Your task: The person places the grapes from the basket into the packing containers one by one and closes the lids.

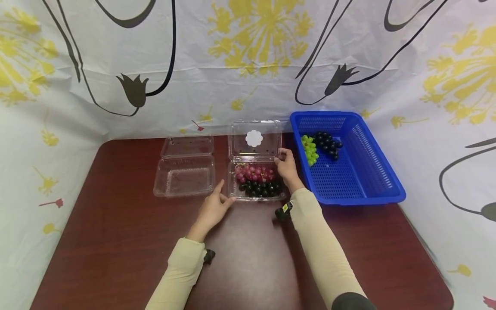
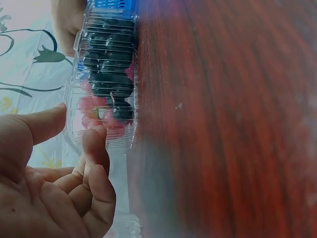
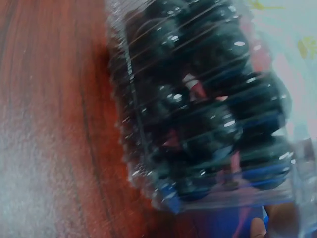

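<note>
A clear plastic clamshell box [image 1: 230, 181] stands with its lid [image 1: 271, 129] raised, a white scalloped label on it. Red grapes [image 1: 253, 173] lie at the back of its base, black grapes [image 1: 260, 188] along the front. At the right end of the hinge, my right hand [image 1: 287, 168] pinches the lid's lower edge between thumb and fingers; only a fingertip shows in the right wrist view. My left hand [image 1: 213, 209] is at the box's front left corner, thumb and fingers spread apart. In the left wrist view its fingertips [image 2: 96, 134] meet or nearly meet the box wall.
To the left, another clear clamshell [image 1: 185, 176] stands open with nothing inside. A blue perforated basket [image 1: 364, 189] on the right holds green grapes [image 1: 310, 150] and black grapes [image 1: 327, 144]. Behind the dark red table [image 1: 116, 224] hangs a patterned white sheet [image 1: 217, 99].
</note>
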Demonstrator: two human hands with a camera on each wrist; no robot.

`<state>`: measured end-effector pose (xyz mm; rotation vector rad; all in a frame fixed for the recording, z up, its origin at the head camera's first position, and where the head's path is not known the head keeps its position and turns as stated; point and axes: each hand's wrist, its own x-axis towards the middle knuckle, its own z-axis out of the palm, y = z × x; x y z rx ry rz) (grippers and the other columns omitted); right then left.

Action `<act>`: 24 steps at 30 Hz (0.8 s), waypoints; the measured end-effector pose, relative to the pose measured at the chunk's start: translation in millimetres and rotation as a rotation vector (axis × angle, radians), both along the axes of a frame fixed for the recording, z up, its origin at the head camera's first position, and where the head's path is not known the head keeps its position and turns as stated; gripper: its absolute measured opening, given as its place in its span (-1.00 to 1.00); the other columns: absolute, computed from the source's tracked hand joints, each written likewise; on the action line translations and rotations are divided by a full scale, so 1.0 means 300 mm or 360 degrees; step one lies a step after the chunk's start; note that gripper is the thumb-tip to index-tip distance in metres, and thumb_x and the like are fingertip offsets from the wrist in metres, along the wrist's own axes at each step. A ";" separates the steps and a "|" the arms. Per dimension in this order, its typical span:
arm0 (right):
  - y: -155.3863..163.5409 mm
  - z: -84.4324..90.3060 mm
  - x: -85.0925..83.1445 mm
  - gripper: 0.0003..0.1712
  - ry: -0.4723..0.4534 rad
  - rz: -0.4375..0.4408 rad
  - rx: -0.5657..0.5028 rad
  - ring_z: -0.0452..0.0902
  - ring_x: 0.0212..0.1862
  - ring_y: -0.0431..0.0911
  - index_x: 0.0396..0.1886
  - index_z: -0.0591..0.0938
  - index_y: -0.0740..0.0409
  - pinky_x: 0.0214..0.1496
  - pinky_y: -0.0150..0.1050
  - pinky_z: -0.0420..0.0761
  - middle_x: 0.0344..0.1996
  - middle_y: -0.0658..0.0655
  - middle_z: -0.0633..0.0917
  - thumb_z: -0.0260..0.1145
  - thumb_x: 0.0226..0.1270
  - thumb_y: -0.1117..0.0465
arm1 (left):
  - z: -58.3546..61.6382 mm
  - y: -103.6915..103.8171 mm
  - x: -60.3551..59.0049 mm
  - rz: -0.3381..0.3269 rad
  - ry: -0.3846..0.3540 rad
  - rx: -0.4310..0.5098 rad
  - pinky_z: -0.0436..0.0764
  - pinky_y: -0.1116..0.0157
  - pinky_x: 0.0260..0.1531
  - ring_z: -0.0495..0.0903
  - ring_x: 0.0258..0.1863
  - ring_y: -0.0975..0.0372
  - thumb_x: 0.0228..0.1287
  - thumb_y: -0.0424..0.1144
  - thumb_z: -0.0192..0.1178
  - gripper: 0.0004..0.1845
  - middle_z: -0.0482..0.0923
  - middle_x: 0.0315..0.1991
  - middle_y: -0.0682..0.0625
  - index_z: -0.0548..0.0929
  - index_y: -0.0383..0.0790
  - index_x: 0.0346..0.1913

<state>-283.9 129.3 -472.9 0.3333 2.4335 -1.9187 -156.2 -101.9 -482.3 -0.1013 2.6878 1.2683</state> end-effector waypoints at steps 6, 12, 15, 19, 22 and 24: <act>-0.005 0.031 0.006 -0.45 0.0043 -0.0046 -0.0054 0.36 0.12 0.06 0.36 0.25 0.24 0.16 -0.07 0.45 0.12 0.33 0.40 -0.01 0.39 0.50 | -0.005 0.000 0.000 0.0002 0.0028 -0.0052 0.51 0.13 -0.29 0.61 -0.37 0.22 0.30 0.04 0.21 -0.19 0.70 -0.32 0.07 0.13 -0.17 0.50; -0.007 0.079 0.020 -0.41 0.0126 -0.0071 -0.0108 0.32 0.25 0.12 0.39 0.24 0.15 0.17 0.02 0.45 0.31 0.35 0.31 0.00 0.39 0.48 | -0.010 0.001 -0.001 0.0001 0.0028 -0.0059 0.49 0.17 -0.29 0.58 -0.41 0.23 0.30 0.07 0.21 -0.18 0.69 -0.33 0.08 0.14 -0.17 0.49; -0.011 0.106 0.028 -0.38 0.0169 -0.0074 -0.0170 0.31 0.26 0.16 0.40 0.23 0.13 0.11 0.04 0.45 0.35 0.35 0.28 0.01 0.37 0.48 | -0.009 0.000 -0.003 0.0002 0.0036 -0.0059 0.48 0.20 -0.32 0.56 -0.43 0.24 0.30 0.07 0.20 -0.19 0.68 -0.33 0.07 0.14 -0.17 0.49; -0.018 0.138 0.042 -0.38 0.0228 -0.0086 -0.0263 0.20 0.35 0.22 0.40 0.23 0.15 0.16 0.08 0.40 0.36 0.38 0.24 0.04 0.36 0.48 | -0.010 0.001 -0.003 -0.0002 0.0042 -0.0054 0.47 0.20 -0.33 0.56 -0.43 0.24 0.31 0.06 0.20 -0.19 0.68 -0.33 0.06 0.14 -0.18 0.49; -0.025 0.155 0.051 -0.37 0.0237 -0.0116 -0.0295 0.14 0.41 0.20 0.40 0.25 0.17 0.24 0.05 0.36 0.37 0.38 0.24 0.10 0.35 0.47 | -0.010 0.001 -0.002 -0.0002 0.0044 -0.0059 0.47 0.20 -0.32 0.56 -0.43 0.24 0.31 0.06 0.20 -0.19 0.69 -0.33 0.06 0.14 -0.19 0.49; -0.029 0.166 0.057 -0.36 0.0221 -0.0138 -0.0334 0.18 0.39 0.18 0.39 0.25 0.18 0.25 0.07 0.37 0.37 0.38 0.25 0.15 0.33 0.46 | -0.011 0.000 0.000 -0.0001 0.0036 -0.0066 0.46 0.21 -0.32 0.55 -0.44 0.24 0.31 0.06 0.20 -0.19 0.69 -0.32 0.06 0.14 -0.20 0.49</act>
